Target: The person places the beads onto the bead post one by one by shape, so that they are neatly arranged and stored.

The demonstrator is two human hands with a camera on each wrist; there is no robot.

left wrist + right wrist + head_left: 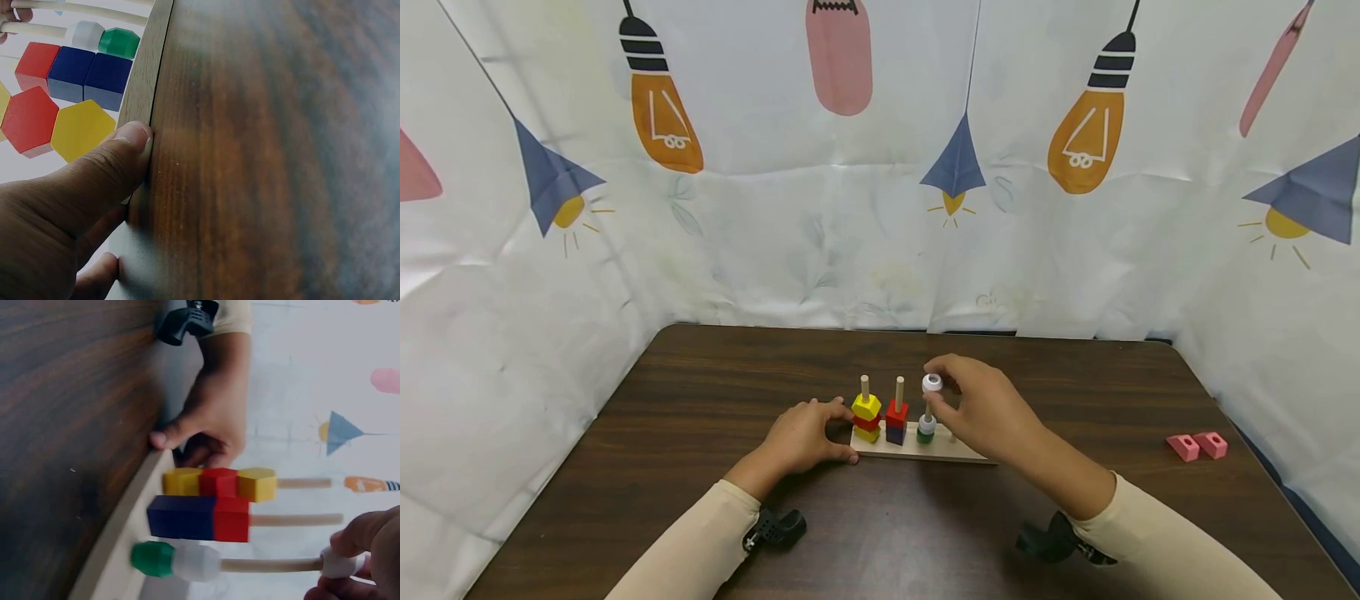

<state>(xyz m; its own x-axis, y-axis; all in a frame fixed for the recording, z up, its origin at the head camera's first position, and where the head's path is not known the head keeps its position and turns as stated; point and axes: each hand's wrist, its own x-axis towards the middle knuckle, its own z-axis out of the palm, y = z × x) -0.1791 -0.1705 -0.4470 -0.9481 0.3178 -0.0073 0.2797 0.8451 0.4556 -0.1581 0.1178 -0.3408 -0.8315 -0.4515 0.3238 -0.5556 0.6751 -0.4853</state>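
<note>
A pale wooden peg board (917, 451) lies on the table. My left hand (805, 435) grips its left end, thumb on the front edge. The left peg bears two yellow hexagonal blocks with a red one (30, 120) between them. On the second peg, a red square block (231, 519) tops dark blue ones (70, 73). The third peg has a green bead (152, 559) under a white bead (196, 562). My right hand (996, 412) pinches another white bead (932, 382) at that peg's tip. The right hand partly hides the board's right end.
Two pink blocks (1183, 447) with holes lie near the table's right edge. The dark wood table (715, 392) meets a printed white curtain (865, 250) behind and at the sides.
</note>
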